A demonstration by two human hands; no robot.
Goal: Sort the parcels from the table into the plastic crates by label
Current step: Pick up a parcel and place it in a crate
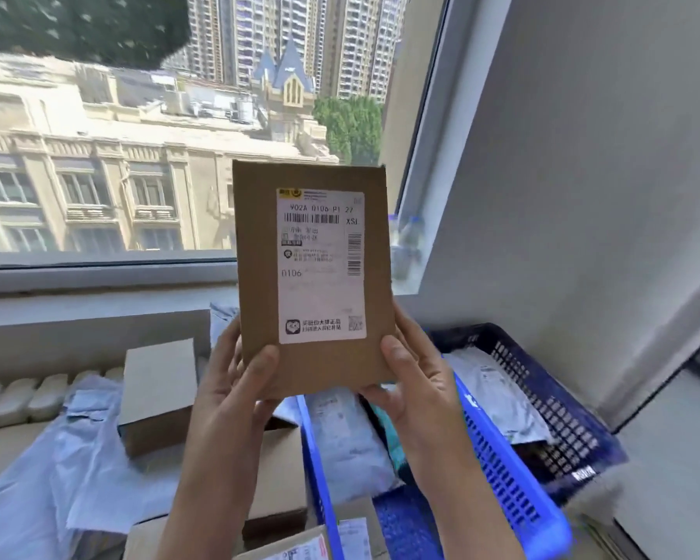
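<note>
1. Lowest in view, cardboard boxes [279,478] and pale blue-grey mailer bags [77,478] lie heaped together, hiding the surface beneath them.
2. To the right of the heap stands a bright blue plastic crate [510,470] with slotted walls; grey mailer bags [348,438] lie inside it.
3. Just beyond it, touching or nearly so, sits a darker blue crate [562,406] holding a whitish bag [498,394].
4. Above the heap, both forearms reach up from the bottom edge. The left hand [235,381] and right hand [413,381] hold a flat brown cardboard parcel [255,236] upright in the air, over the near crate's left edge.
5. Each hand pinches a bottom corner: the thumb presses the front face, and the other fingers curl behind the card (only their tips show at the edges).
6. A white shipping label [320,264] with barcodes faces the camera; its small print is too blurred to read.
7. Left of the hands, a closed cardboard box [158,394] rests on the bags, tilted.
8. Behind the pile runs a row of white ribs [17,398], perhaps a radiator, under a grey sill.
9. On the sill's right end stand clear plastic bottles [407,244].
10. A wide window [138,115] fills the back, showing pale stone buildings, towers and trees in sunlight.
11. A plain grey wall [582,155] closes the right side.
</note>
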